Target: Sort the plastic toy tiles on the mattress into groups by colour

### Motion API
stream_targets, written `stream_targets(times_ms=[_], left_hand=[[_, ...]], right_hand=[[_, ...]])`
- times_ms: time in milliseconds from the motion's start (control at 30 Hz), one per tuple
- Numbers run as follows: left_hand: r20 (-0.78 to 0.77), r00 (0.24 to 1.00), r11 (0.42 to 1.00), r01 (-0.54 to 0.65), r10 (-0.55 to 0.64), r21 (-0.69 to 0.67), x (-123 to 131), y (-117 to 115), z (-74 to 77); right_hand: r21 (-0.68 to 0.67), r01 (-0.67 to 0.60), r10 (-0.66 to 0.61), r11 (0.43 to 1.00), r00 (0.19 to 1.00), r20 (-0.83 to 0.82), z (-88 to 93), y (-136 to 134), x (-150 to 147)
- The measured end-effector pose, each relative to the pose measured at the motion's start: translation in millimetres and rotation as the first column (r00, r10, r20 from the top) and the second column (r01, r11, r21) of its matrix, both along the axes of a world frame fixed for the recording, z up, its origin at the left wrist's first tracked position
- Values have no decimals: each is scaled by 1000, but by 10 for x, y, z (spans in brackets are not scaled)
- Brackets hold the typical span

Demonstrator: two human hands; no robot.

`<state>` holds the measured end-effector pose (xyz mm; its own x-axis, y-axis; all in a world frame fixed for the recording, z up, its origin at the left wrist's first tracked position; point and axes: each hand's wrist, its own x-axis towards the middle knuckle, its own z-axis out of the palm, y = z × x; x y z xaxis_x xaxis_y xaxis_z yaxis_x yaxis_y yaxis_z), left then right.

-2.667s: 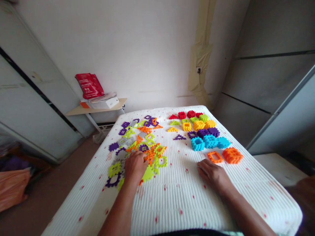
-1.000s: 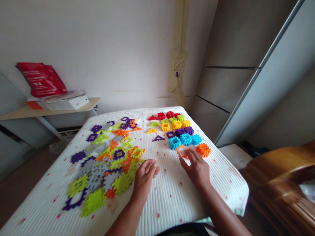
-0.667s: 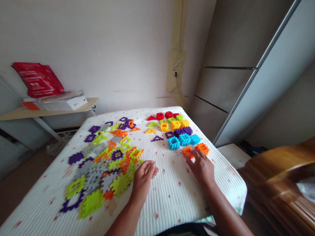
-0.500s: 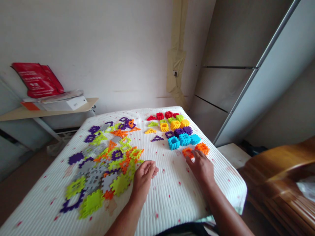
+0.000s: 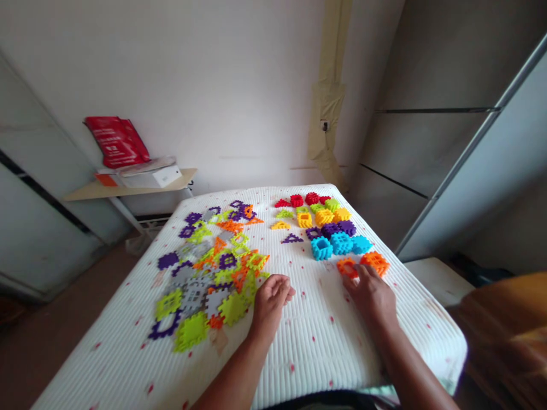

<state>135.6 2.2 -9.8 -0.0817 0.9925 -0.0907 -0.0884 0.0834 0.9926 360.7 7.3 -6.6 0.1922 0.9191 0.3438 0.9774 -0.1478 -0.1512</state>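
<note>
My right hand (image 5: 372,295) reaches to the right front of the sorted pieces, thumb and fingers closed at the near edge of an orange square frame tile (image 5: 347,267). Its fingers partly cover that tile. Just to the right stands a stack of orange window tiles (image 5: 375,263). My left hand (image 5: 272,297) hovers over the middle of the quilted cover with curled fingers; whether anything is inside them is hidden. Beside it on the left lies a loose spread of interlocking plastic tiles, among them a lime square (image 5: 233,309) and a grey window tile (image 5: 194,296).
Behind the orange tiles are rows sorted by colour: blue stacks (image 5: 342,243), purple stacks (image 5: 330,230), yellow stacks (image 5: 323,217), lime tiles (image 5: 332,205) and red stacks (image 5: 312,198). A side table (image 5: 85,192) with a red bag (image 5: 115,141) stands at the left; a grey cabinet (image 5: 427,136) rises at the right.
The view has turned left, so everything sits farther right in the picture. My right hand stays at the orange frame tile, and my left hand keeps its curled pose.
</note>
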Motion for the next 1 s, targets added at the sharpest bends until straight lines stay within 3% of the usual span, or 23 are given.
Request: stream_targets(times_ms=[100,200,267,333,400,500,633,700,800,1000], left_hand=[[12,1000,1000,0,0,2,19,-9,9],[-11,1000,1000,6,-6,28,22,-27,7],[-103,995,996,14,-6,84,-28,-28,9],[-288,957,983,15,39,183,-152,-5,33],[-511,849,961,11,138,278,-354,51,89],[-767,593,955,-11,245,297,-734,196,211],[-954,270,991,-12,130,132,-1116,434,312],[-977,199,997,3,78,80,-1187,532,315],[-986,156,999,6,52,54,-1174,629,291],[-999,19,997,-66,33,31,-1034,709,293]], right_hand=[[63,-9,7,998,999,36,-36,-8,6],[233,-67,54,970,997,62,-45,-15,3],[382,-184,165,906,983,83,-45,-11,-8],[472,-344,326,812,937,124,-51,4,-30],[474,-488,475,733,866,156,-60,25,-66],[413,-607,614,679,778,134,-61,51,-162],[259,-729,752,633,659,18,-16,73,-382],[173,-779,794,602,607,-30,8,90,-513],[89,-822,826,563,561,-46,20,130,-692],[-34,-854,852,519,521,-52,-35,196,-892]])
